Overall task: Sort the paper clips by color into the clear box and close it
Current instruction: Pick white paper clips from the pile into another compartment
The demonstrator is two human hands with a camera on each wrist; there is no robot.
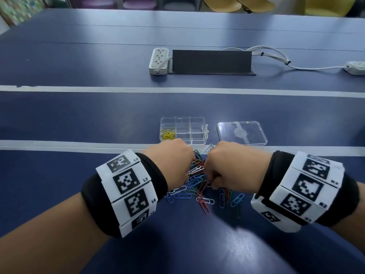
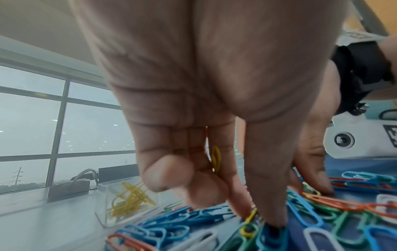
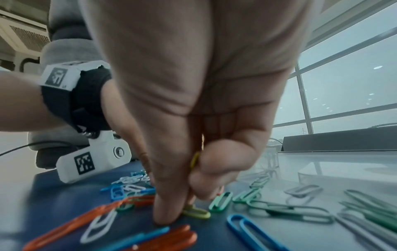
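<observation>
Paper clips (image 1: 197,182) lie heaped on the tabletop (image 1: 79,119) at 6 o'clock from the clear box (image 1: 199,123): light, thin, tangling. Left hand (image 1: 173,155) and right hand (image 1: 233,165) each pinch yellow clips.

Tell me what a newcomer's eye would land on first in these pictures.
First, the heap of mixed-colour paper clips on the blue table, with the left hand and right hand picking at it side by side. Each hand has a yellow clip tucked in its curled fingers. Just beyond stands the clear box, yellow clips in its near-left compartment, its lid lying to the right.
</observation>
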